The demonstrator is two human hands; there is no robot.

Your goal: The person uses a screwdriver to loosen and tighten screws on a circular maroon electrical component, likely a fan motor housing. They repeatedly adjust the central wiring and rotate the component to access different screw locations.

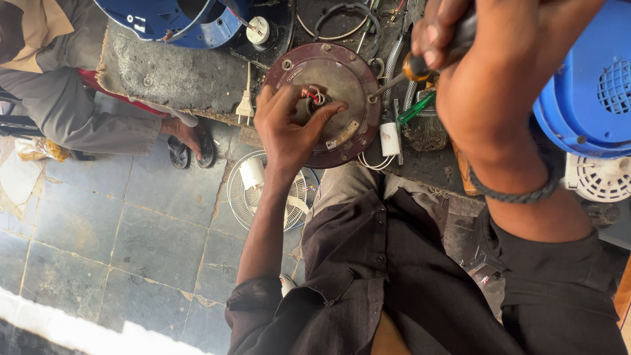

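Observation:
A round, dark red and grey metal motor housing lies on the dirty workbench. My left hand rests on its middle, fingers spread around the red and white wires coming out of the centre hole. My right hand grips a screwdriver with an orange and black handle; its tip sits on a screw at the housing's right rim. A braided dark band is on my right wrist.
A blue plastic fan shell sits at the right and another blue part at the top left. A white wire fan guard lies on the stone floor below. Another seated person's sandalled foot is at the left. A white capacitor and green-handled tool lie beside the housing.

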